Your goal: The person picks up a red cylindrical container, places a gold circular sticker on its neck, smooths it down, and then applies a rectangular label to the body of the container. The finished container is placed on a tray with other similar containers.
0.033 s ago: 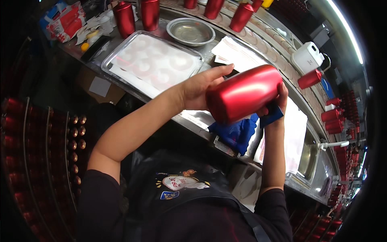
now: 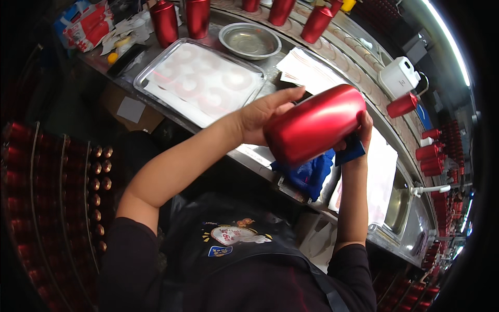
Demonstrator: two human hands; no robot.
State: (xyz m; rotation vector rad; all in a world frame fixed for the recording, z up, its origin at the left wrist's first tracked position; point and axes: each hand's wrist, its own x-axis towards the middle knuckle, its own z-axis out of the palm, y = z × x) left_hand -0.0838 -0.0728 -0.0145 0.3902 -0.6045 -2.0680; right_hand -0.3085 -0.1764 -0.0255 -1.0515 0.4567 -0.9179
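A shiny red metal bottle body (image 2: 314,127) is held tilted above the counter's front edge, between both my hands. My left hand (image 2: 260,118) grips its lower left end, the thumb reaching along the far side and the other fingers partly hidden behind it. At the upper right end, my right hand (image 2: 366,130) is closed round the body, most of its fingers out of sight. A small flat dark-blue piece (image 2: 353,151) is also in my right hand, below the bottle. Under the bottle lies a crumpled blue cloth (image 2: 310,178) on the counter edge.
A paper-lined metal tray (image 2: 156,91) and a round steel bowl (image 2: 275,48) stand left of centre. Behind them are red bottles (image 2: 165,26) and a curved conveyor (image 2: 358,65). A white jug (image 2: 399,78) stands beyond; a sink (image 2: 397,210) is at right, racked red bottles at left.
The bottle's lower end has dipped very slightly between my hands. The whole scene has shifted a little with my head; both hands keep their hold.
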